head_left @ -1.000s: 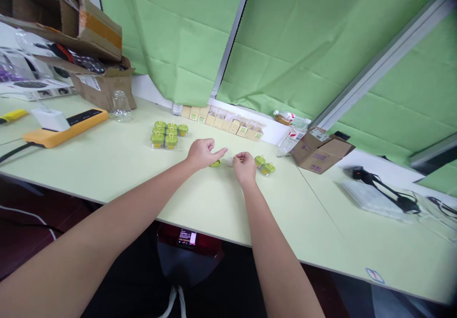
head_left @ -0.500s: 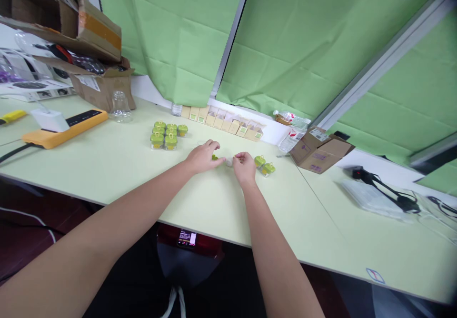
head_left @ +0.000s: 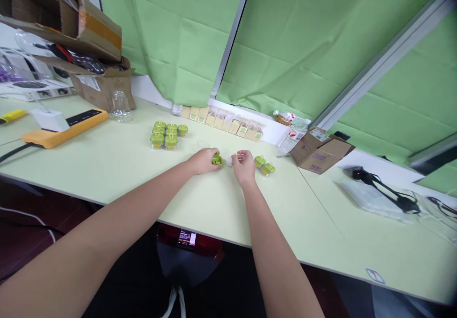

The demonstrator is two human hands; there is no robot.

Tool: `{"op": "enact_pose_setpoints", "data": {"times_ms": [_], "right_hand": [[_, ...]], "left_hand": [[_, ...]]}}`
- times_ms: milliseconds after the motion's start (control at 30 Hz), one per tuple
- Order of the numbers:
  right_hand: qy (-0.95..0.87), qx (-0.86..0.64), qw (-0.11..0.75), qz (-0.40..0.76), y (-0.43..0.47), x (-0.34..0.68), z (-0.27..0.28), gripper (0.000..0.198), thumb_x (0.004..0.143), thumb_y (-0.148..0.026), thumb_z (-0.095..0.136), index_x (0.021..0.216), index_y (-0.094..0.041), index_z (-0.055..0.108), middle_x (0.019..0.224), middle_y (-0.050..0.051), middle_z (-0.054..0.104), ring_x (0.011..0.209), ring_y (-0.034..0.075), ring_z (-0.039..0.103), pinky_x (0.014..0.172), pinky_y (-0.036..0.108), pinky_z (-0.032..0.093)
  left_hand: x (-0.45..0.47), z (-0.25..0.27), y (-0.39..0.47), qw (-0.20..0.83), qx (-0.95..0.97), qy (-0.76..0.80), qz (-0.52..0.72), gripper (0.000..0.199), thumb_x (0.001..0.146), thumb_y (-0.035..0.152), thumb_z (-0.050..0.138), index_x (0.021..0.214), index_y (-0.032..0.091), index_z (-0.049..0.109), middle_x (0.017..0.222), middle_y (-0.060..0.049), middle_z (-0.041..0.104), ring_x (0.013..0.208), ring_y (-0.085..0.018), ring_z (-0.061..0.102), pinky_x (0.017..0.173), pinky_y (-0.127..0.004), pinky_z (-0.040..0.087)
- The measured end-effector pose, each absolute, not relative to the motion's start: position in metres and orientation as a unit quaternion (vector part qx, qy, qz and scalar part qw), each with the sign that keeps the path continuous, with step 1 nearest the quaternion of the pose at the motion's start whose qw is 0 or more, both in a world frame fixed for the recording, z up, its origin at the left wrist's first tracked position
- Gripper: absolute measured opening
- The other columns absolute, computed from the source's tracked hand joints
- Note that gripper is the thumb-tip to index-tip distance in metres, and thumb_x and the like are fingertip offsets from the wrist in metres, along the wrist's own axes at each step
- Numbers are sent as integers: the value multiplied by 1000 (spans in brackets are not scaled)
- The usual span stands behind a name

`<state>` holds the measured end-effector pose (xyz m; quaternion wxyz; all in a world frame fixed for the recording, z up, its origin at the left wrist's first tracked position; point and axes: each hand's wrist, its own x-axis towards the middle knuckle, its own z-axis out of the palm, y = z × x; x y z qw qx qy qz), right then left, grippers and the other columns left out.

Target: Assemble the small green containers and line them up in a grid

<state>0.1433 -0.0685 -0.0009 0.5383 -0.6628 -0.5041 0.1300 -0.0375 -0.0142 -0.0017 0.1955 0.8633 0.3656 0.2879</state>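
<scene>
My left hand (head_left: 204, 161) is closed on a small green lid (head_left: 216, 160), held tilted with its hollow side partly showing. Close by on the right, my right hand (head_left: 244, 165) pinches a tiny pale yellowish thing, too small to name. Between the hands stands a small clear container (head_left: 229, 163), partly behind my right fingers. Just right of that hand are two little clear boxes with green lids (head_left: 267, 168). Beyond my left hand lies a clear plastic piece (head_left: 202, 144). Several more green-lidded boxes (head_left: 171, 140) form a cluster at the left.
A row of small beige cartons (head_left: 221, 120) lines the wall. Plastic bottles (head_left: 292, 137) and a cardboard box (head_left: 319, 154) stand at the right. An orange power strip (head_left: 67, 130) and a clear plastic cup (head_left: 120, 106) are on the left. A phone (head_left: 186, 238) shows below the table edge.
My left hand has lowered and closed on the green lid, tipping it up. My right hand stays nearly in place, its fingers slightly shifted.
</scene>
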Motion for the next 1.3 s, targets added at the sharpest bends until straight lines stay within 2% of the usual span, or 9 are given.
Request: {"op": "enact_pose_setpoints", "data": {"times_ms": [167,400,667,1067,1167,1300], "right_hand": [[-529,-622,553,166,-68,142,-1,30,74,-44,65,90,-18,65,81,4,68,60,14,59,59,28,47],[-558,-576,558,211,-72,135,2,30,70,-42,70,86,-16,74,76,5,71,60,14,57,57,26,46],[-576,-641,485,148,-81,123,7,20,72,-33,64,83,-23,78,82,1,75,66,17,65,66,28,51],[-579,-647,473,149,-79,120,2,20,71,-29,61,79,-24,78,76,-1,74,73,18,68,67,25,50],[-577,-653,473,129,-80,120,5,20,71,-29,60,81,-24,77,79,-1,75,72,18,68,69,26,50],[-551,-655,500,128,-78,125,7,24,72,-33,62,85,-21,77,83,2,75,64,17,64,65,27,49]], "left_hand": [[-36,0,-17,190,860,339,331,41,69,35,70,108,23,65,102,-5,70,89,-22,65,75,-30,48],[-32,-1,-14,189,854,253,414,35,72,20,62,108,19,64,108,-8,65,99,-21,62,89,-32,48],[-26,-1,-19,200,865,239,394,43,70,11,61,113,20,62,111,-7,66,100,-21,62,89,-32,49],[-23,0,-25,198,867,228,397,44,67,5,56,108,19,65,109,-5,69,98,-19,63,88,-31,49],[-22,1,-28,230,850,236,410,46,67,6,57,110,20,65,107,-5,70,93,-18,65,85,-30,51],[-16,-4,-27,360,781,248,446,56,68,6,59,123,18,58,109,-8,69,82,-14,68,78,-27,54]]}}
